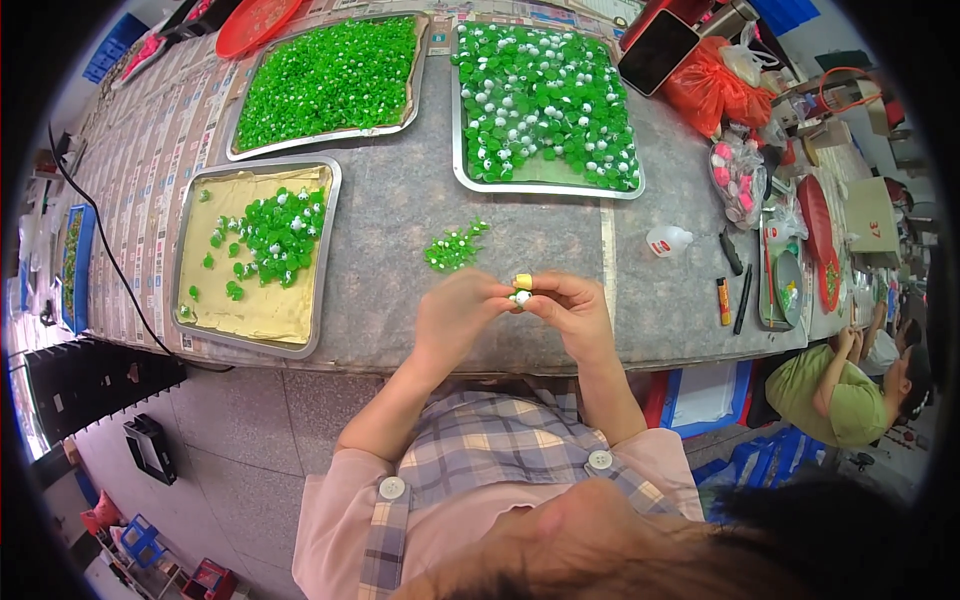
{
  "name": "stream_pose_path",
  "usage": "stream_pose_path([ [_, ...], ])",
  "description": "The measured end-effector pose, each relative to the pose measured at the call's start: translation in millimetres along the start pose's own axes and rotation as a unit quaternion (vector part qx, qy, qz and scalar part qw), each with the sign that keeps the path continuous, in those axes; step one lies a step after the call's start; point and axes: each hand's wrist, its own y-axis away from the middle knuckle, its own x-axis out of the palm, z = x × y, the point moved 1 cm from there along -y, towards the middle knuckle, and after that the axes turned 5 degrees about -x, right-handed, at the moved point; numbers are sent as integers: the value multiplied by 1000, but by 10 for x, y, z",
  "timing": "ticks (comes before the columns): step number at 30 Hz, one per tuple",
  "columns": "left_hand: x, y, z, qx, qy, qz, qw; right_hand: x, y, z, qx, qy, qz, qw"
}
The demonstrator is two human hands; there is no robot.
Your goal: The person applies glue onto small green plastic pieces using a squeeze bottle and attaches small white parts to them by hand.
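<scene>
My left hand [455, 312] and my right hand [574, 316] meet over the table's near edge, thumbs and fingertips pinched together. Between them is a small white ball piece [521, 297] with dark spots and a bit of green beneath it. Both hands seem to grip it, though the fingers hide most of its lower part. A yellow finger cover [523, 281] sits on a fingertip of my right hand. Just beyond my left hand lies a loose pile of small green pieces with white bits [455, 247].
A tray [328, 250] at left holds green-and-white pieces on yellowish paper. Two fuller trays, one with small green parts [330, 75] and one with white balls on green [545, 105], stand behind. A white bottle [668, 241], a glue stick [723, 302] and a phone [658, 52] lie right.
</scene>
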Motion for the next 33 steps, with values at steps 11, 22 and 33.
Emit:
stream_pose_path([
  [11,42,8,-77,105,-221,-27,969,-43,8,-152,61,-82,-41,994],
  [22,-1,35,8,122,-231,-31,965,1,9,-235,73,-92,-56,991],
  [33,-932,-39,273,46,-41,-295,954,9,-532,-150,-158,476,82,862],
])
